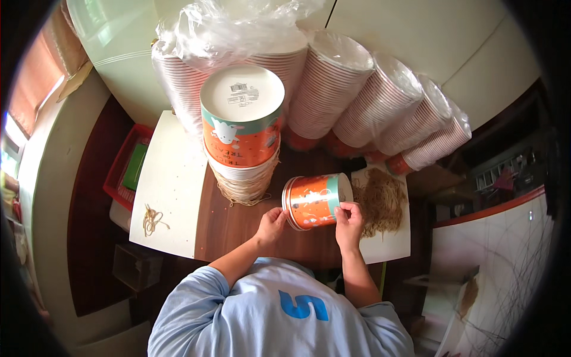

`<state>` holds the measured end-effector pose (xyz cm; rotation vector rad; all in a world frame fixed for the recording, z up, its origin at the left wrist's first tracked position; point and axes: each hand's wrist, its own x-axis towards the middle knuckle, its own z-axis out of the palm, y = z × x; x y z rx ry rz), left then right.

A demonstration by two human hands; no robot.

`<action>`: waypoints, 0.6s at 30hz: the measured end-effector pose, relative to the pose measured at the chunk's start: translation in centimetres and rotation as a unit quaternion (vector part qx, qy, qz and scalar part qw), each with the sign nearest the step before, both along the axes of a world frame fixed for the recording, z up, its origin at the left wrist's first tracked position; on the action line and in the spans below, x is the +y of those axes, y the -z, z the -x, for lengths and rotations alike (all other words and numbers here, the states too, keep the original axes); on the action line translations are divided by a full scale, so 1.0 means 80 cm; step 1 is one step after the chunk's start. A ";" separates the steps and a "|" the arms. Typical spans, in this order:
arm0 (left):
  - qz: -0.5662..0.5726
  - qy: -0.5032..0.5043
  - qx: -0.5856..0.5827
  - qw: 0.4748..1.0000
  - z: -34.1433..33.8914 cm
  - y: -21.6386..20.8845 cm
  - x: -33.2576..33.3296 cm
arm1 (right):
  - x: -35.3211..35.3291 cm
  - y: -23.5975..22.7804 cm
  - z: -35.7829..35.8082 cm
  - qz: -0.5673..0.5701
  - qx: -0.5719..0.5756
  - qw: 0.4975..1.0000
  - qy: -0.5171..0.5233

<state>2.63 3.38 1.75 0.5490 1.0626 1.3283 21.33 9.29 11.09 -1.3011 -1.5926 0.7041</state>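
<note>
An orange and teal paper bucket [310, 201] with white drawings lies tilted on its side in front of me, its base toward the right. My left hand [272, 226] is closed in a pinch at its rim on the left. At the base end, my right hand [350, 224] grips the edge between thumb and fingers. Just beyond stands an upside-down stack of matching buckets [242, 143], with tan twine [247, 184] hanging round its lower rims. A heap of tan twine [380, 205] lies right of my right hand. Whether my left fingers also pinch twine is too small to tell.
Tall plastic-wrapped stacks of paper buckets [330, 89] line the back of the table [223, 235]. Crumpled clear plastic [229, 30] tops the left ones. A loose twine bundle [153, 220] lies at the table's left. A red crate [122, 169] stands beyond that edge.
</note>
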 end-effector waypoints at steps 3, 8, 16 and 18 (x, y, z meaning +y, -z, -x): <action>-0.025 -0.005 0.040 0.999 0.001 0.011 0.003 | -0.002 -0.024 -0.007 0.001 0.001 1.000 0.012; -0.027 0.007 0.053 0.998 -0.005 0.033 0.012 | 0.011 -0.047 -0.052 -0.003 0.065 0.998 0.008; 0.092 -0.033 -0.068 0.993 0.032 0.067 0.066 | 0.037 -0.132 -0.159 0.117 0.280 0.951 0.053; 0.132 -0.064 -0.094 0.985 0.024 0.061 0.084 | 0.048 -0.101 -0.186 0.243 0.348 0.905 -0.027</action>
